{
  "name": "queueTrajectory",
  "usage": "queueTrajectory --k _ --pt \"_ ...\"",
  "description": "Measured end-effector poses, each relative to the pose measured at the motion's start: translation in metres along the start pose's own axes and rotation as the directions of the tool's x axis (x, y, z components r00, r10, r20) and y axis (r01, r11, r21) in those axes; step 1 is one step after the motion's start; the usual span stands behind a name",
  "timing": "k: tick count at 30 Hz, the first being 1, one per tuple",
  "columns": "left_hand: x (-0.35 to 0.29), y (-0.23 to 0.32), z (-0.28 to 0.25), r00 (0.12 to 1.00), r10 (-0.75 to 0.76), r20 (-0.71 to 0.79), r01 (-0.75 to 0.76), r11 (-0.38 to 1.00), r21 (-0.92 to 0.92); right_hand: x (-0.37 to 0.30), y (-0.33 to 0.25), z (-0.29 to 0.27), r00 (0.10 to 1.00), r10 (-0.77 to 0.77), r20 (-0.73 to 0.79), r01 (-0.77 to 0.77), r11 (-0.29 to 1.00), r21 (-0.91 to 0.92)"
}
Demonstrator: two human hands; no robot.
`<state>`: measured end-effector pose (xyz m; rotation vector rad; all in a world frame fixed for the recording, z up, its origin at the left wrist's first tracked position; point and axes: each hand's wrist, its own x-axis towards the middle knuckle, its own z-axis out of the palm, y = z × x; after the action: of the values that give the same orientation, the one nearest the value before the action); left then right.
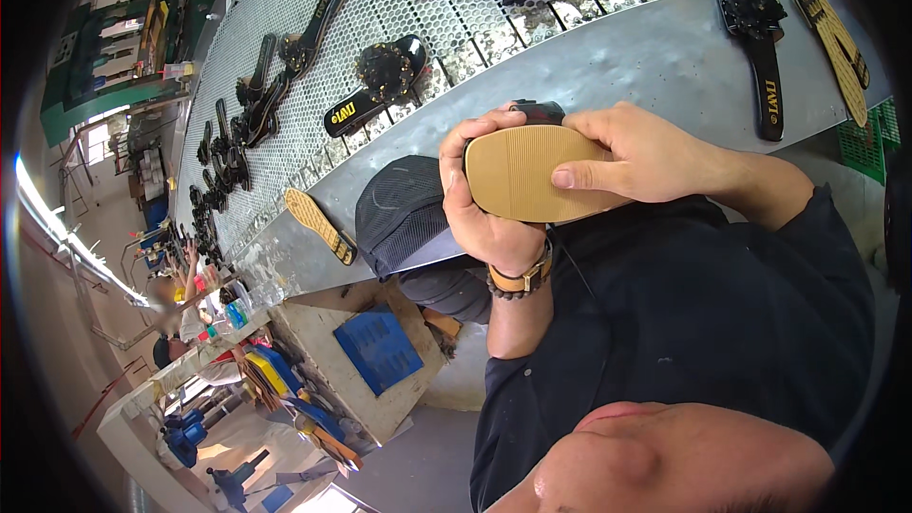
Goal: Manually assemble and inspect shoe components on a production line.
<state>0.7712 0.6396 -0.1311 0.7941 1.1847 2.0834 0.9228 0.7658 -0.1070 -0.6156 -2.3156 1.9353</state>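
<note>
A slide sandal (518, 171) is between my hands, its tan ribbed sole turned up toward the view. My left hand (494, 228), with a watch and a beaded bracelet at the wrist, wraps round the sandal's rounded left end. My right hand (632, 152) grips the other side, its thumb pressed flat on the sole. A bit of the glossy black upper (539, 112) shows beyond the far edge; the rest is hidden underneath. Beyond my hands, a black slide with a dark flower ornament (385, 71) lies on the mesh surface.
Several black slides (271, 100) line the white mesh conveyor (285, 0). On its metal edge (617, 57) lie another black slide (765, 66) and a tan sole (831, 47). A loose sole (318, 225) lies near a black cap (399, 209). A green crate (864, 142) stands at right.
</note>
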Motion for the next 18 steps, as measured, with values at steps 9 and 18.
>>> queueTrajectory --k 9,18 --pt "-0.004 -0.001 0.009 0.998 -0.020 -0.062 0.023 0.999 0.034 -0.002 -0.015 -0.001 0.989 0.147 -0.004 -0.147 0.989 0.000" --pt "-0.007 0.002 0.036 0.995 -0.007 -0.097 0.018 0.993 0.121 -0.009 -0.004 -0.003 0.991 0.126 -0.055 -0.127 0.992 -0.025"
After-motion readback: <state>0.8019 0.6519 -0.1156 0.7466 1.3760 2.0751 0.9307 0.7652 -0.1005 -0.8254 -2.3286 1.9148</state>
